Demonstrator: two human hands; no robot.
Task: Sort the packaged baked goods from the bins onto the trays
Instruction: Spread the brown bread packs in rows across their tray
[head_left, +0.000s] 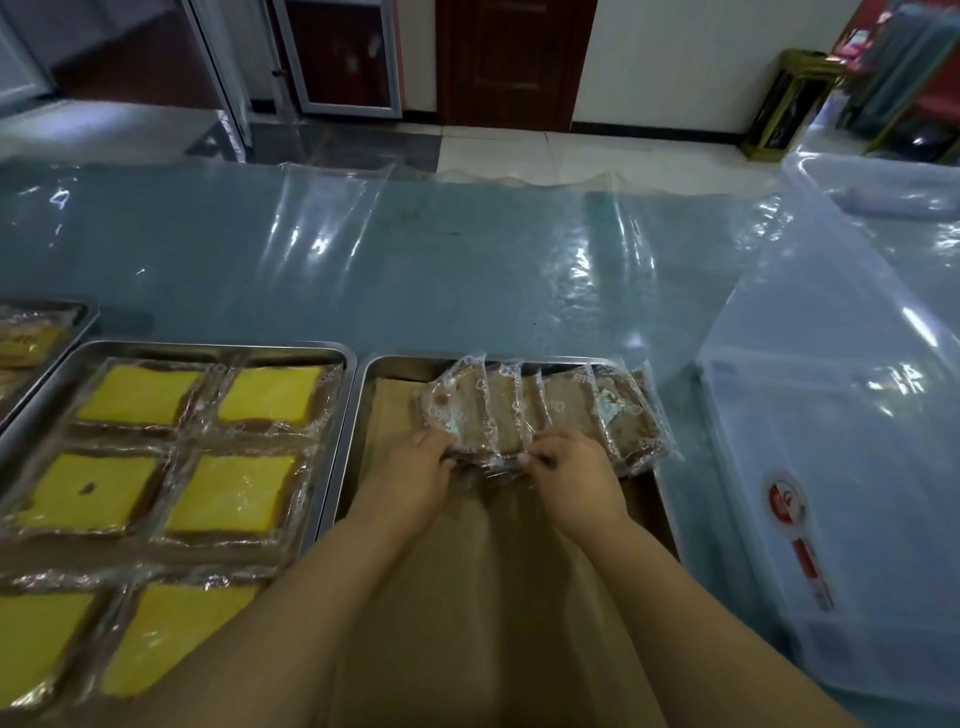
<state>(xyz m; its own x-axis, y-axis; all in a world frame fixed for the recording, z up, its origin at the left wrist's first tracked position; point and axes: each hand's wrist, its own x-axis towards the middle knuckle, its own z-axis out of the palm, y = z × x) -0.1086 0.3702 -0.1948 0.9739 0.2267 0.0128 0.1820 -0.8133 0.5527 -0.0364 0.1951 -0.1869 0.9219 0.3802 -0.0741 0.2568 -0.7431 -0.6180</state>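
Observation:
Several clear-wrapped brown baked goods (550, 410) stand on edge in a leaning row at the far end of a steel tray (400, 366) lined with brown paper. My left hand (415, 473) grips the near lower edge of the left packets. My right hand (576, 473) pinches the wrapper edges of the middle packets. Both hands touch the row from the near side. A second steel tray (218, 349) on the left holds several wrapped yellow cake slices (140, 397) lying flat.
A translucent plastic bin (831, 467) with a red label stands right of the trays. A third tray (85, 312) with wrapped goods peeks in at the far left. The table is covered by blue-green plastic sheeting (415, 249). Beyond it are floor, doors and a stand.

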